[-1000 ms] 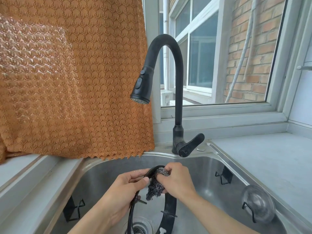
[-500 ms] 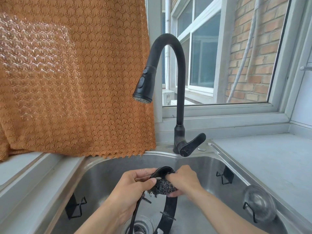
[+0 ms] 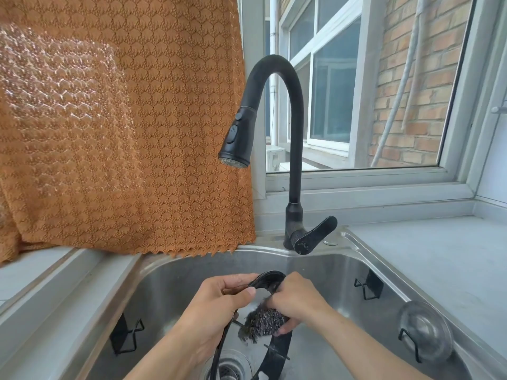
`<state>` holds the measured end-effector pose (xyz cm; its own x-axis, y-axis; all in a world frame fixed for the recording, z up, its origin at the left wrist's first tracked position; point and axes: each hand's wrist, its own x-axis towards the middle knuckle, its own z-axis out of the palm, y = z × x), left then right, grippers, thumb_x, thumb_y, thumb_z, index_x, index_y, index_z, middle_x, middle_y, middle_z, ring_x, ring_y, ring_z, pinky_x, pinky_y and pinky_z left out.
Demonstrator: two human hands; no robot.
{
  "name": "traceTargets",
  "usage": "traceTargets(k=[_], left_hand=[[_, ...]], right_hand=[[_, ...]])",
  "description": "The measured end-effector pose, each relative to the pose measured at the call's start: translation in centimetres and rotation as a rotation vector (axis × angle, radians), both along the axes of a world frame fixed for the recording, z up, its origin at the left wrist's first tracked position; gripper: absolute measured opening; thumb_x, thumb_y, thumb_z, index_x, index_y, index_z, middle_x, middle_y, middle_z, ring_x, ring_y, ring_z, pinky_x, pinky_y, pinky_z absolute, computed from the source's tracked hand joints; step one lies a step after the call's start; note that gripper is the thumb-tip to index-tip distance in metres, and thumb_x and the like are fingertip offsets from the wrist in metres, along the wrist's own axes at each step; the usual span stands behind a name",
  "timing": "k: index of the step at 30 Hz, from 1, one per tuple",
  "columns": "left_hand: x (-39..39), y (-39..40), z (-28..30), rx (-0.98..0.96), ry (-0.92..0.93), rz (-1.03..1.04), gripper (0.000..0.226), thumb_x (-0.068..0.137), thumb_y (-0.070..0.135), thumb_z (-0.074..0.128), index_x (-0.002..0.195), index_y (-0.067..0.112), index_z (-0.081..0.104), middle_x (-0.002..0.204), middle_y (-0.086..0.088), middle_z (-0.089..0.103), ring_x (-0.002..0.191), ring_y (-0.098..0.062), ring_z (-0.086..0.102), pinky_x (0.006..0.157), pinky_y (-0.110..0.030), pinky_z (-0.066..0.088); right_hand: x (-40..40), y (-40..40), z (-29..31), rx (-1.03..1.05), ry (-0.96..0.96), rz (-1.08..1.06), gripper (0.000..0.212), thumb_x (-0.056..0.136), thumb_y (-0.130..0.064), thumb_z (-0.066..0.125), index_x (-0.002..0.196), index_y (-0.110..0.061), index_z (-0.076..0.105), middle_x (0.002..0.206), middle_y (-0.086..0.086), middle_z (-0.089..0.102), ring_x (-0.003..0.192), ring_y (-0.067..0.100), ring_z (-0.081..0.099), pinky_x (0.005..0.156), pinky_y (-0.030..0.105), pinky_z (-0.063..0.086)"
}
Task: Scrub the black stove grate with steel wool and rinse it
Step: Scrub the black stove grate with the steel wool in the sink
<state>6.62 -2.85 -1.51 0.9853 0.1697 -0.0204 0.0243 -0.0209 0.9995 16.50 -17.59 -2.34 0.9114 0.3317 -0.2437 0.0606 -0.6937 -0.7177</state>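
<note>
A black ring-shaped stove grate (image 3: pixel 277 349) stands upright inside the steel sink (image 3: pixel 175 292), its lower part near the drain. My left hand (image 3: pixel 216 305) grips the grate's upper left rim, thumb on top. My right hand (image 3: pixel 297 301) holds a dark wad of steel wool (image 3: pixel 260 322) and presses it against the inside of the grate's right arc. The black faucet (image 3: pixel 293 149) arches above the hands, and no water runs from its spray head.
An orange knitted curtain (image 3: pixel 115 127) hangs at the left, down to the sink's back edge. The faucet lever (image 3: pixel 315 234) points right. Black wire hooks (image 3: pixel 367 286) stick to the sink walls. A clear suction cup (image 3: pixel 425 330) sits at right. Grey counter (image 3: pixel 428 264) flanks the sink.
My right hand has slid the steel wool down along the grate's right arc, from the top of the ring to lower on it. My left hand keeps its grip.
</note>
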Motion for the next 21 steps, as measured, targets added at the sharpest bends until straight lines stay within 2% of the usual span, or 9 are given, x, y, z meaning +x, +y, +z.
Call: traceTargets(k=[2, 3, 5, 7, 9, 12, 16, 18, 21], left_hand=[[0.1, 0.5, 0.0, 0.008, 0.016, 0.008, 0.025, 0.097, 0.005, 0.065, 0.105, 0.022, 0.082, 0.106, -0.005, 0.079, 0.109, -0.026, 0.07, 0.094, -0.033, 0.051], [0.2, 0.7, 0.0, -0.002, 0.02, 0.004, 0.025, 0.098, 0.006, 0.064, 0.107, 0.021, 0.081, 0.11, -0.009, 0.078, 0.116, -0.033, 0.067, 0.105, -0.044, 0.049], [0.4, 1.2, -0.3, -0.039, 0.027, 0.01, 0.024, 0.098, 0.003, 0.062, 0.108, 0.015, 0.081, 0.111, -0.015, 0.077, 0.115, -0.037, 0.068, 0.11, -0.054, 0.046], [0.7, 1.5, -0.5, -0.054, 0.02, 0.032, 0.021, 0.097, 0.003, 0.064, 0.109, 0.011, 0.08, 0.111, -0.018, 0.076, 0.114, -0.037, 0.069, 0.109, -0.055, 0.048], [0.8, 1.6, -0.6, -0.048, 0.008, 0.047, 0.02, 0.097, 0.003, 0.064, 0.109, 0.009, 0.079, 0.109, -0.017, 0.077, 0.113, -0.035, 0.069, 0.109, -0.053, 0.048], [0.7, 1.4, -0.5, -0.065, 0.008, 0.04, 0.023, 0.099, 0.001, 0.059, 0.104, 0.007, 0.081, 0.105, -0.019, 0.077, 0.111, -0.039, 0.069, 0.106, -0.053, 0.051], [0.5, 1.4, -0.2, -0.067, 0.004, 0.031, 0.025, 0.101, 0.003, 0.056, 0.103, 0.007, 0.081, 0.106, -0.02, 0.077, 0.108, -0.037, 0.072, 0.101, -0.05, 0.054], [0.4, 1.5, 0.0, -0.048, 0.002, 0.029, 0.026, 0.102, 0.003, 0.055, 0.104, 0.007, 0.081, 0.106, -0.019, 0.077, 0.108, -0.034, 0.072, 0.101, -0.047, 0.054], [0.4, 1.3, 0.1, -0.012, 0.012, 0.037, 0.027, 0.103, 0.003, 0.054, 0.104, 0.006, 0.081, 0.104, -0.019, 0.078, 0.105, -0.032, 0.073, 0.097, -0.043, 0.056]], right_hand=[[-0.5, -0.3, 0.5, 0.049, -0.07, 0.112, 0.027, 0.08, -0.032, 0.079, 0.075, -0.007, 0.068, 0.064, 0.001, 0.059, 0.051, 0.018, 0.068, 0.057, 0.036, 0.062], [-0.7, -0.6, 0.8, 0.092, -0.11, 0.174, 0.028, 0.079, -0.033, 0.08, 0.075, -0.008, 0.069, 0.064, 0.0, 0.058, 0.054, 0.016, 0.067, 0.06, 0.037, 0.064], [-1.1, -1.1, 1.5, 0.159, -0.161, 0.314, 0.023, 0.078, -0.033, 0.083, 0.082, -0.013, 0.074, 0.067, -0.003, 0.061, 0.06, 0.012, 0.061, 0.062, 0.033, 0.063], [-1.5, -1.0, 1.6, 0.185, -0.225, 0.418, 0.029, 0.077, -0.037, 0.085, 0.089, -0.013, 0.075, 0.068, -0.003, 0.059, 0.061, 0.014, 0.056, 0.064, 0.034, 0.058], [-1.5, -0.5, 1.0, 0.182, -0.318, 0.477, 0.035, 0.075, -0.045, 0.084, 0.094, -0.016, 0.076, 0.081, 0.0, 0.066, 0.077, 0.021, 0.062, 0.083, 0.041, 0.057], [-1.7, 0.0, 0.9, 0.193, -0.382, 0.522, 0.022, 0.077, -0.04, 0.085, 0.097, -0.035, 0.08, 0.1, -0.017, 0.069, 0.101, 0.004, 0.064, 0.099, 0.033, 0.049], [-1.9, 0.5, 0.3, 0.173, -0.457, 0.557, 0.015, 0.082, -0.031, 0.081, 0.097, -0.03, 0.079, 0.101, -0.016, 0.071, 0.101, 0.002, 0.063, 0.096, 0.025, 0.046], [-2.0, 0.9, -0.4, 0.089, -0.472, 0.585, 0.01, 0.083, -0.03, 0.078, 0.093, -0.031, 0.076, 0.089, -0.017, 0.069, 0.095, 0.008, 0.064, 0.092, 0.031, 0.049], [-2.1, 1.1, -1.1, -0.064, -0.45, 0.609, 0.011, 0.084, -0.036, 0.078, 0.091, -0.029, 0.073, 0.083, -0.005, 0.068, 0.085, 0.022, 0.062, 0.085, 0.042, 0.053]])
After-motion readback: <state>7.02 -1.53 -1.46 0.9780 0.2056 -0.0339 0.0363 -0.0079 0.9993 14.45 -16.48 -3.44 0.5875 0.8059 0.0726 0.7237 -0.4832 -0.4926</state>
